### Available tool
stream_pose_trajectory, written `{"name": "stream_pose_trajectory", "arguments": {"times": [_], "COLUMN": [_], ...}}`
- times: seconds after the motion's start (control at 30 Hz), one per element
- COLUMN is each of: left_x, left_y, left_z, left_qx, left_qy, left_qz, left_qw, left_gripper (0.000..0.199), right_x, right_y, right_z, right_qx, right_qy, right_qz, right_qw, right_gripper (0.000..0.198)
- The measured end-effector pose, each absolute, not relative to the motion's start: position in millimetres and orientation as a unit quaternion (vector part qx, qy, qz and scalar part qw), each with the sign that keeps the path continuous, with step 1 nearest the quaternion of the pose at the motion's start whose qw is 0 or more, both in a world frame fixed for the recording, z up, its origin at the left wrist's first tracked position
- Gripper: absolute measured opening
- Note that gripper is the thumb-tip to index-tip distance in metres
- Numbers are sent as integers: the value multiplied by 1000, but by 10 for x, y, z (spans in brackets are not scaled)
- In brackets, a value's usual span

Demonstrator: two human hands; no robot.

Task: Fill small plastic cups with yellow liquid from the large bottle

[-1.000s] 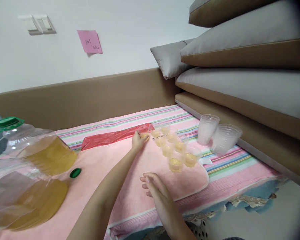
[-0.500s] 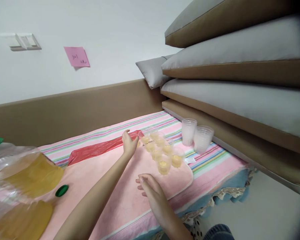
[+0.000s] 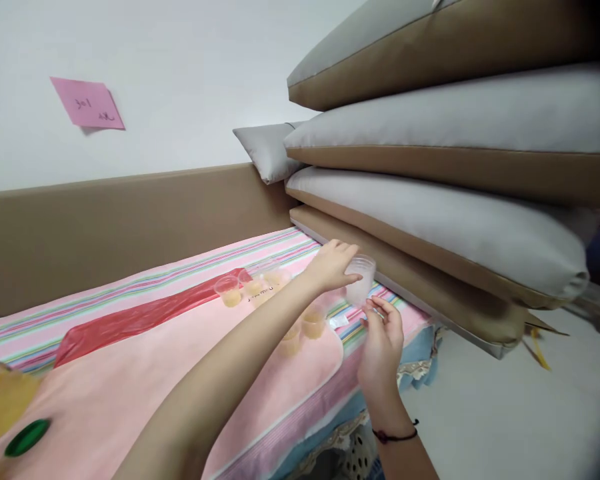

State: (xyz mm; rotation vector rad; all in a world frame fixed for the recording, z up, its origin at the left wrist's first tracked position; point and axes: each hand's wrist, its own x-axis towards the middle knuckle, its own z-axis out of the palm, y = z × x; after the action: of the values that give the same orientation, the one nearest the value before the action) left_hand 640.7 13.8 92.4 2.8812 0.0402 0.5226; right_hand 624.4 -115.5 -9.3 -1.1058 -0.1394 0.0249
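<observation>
My left hand (image 3: 333,267) reaches across to a stack of clear plastic cups (image 3: 361,283), its thumb and fingers closed at the rim. Close to the lower part of that stack, my right hand (image 3: 381,340) has its fingers bent and apart; whether they touch the cups I cannot tell. Several plastic cups with yellow drink (image 3: 229,293) stand on the pink mat (image 3: 180,373), partly hidden behind my left forearm. A second stack of cups is hidden behind my left hand.
A green bottle cap (image 3: 27,438) lies on the mat. Part of a large bottle of yellow drink (image 3: 3,403) shows at the left edge. A red plastic bag (image 3: 140,313) lies behind the mat. Thick grey-brown cushions (image 3: 430,120) are piled along the right.
My left hand has left a cup at the back of the filled group and moved right to the stack. My right hand has moved right and up beside it. The view has turned right.
</observation>
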Motion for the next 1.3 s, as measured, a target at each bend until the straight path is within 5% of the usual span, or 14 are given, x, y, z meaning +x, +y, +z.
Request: {"name": "stream_pose_trajectory", "arguments": {"times": [0.13, 0.37, 0.83, 1.3], "left_x": [6765, 7130, 7045, 6891], "left_y": [72, 155, 174, 104], "left_z": [1005, 1086, 1092, 1657], "left_qx": [998, 999, 993, 999], "left_qy": [-31, -10, -15, 19], "left_qz": [48, -41, -6, -18], "left_qw": [-13, -13, 116, 33], "left_gripper": [56, 76, 84, 93], "right_x": [6344, 6494, 6604, 6537], "right_y": [-1188, -1117, -1036, -1008], "right_z": [-96, -111, -258, -260], "right_qx": [-531, -539, -597, -601], "right_qy": [-57, -78, -129, -124], "right_qz": [24, 43, 80, 95], "right_qw": [845, 837, 788, 784], "right_gripper": [44, 58, 71, 74]}}
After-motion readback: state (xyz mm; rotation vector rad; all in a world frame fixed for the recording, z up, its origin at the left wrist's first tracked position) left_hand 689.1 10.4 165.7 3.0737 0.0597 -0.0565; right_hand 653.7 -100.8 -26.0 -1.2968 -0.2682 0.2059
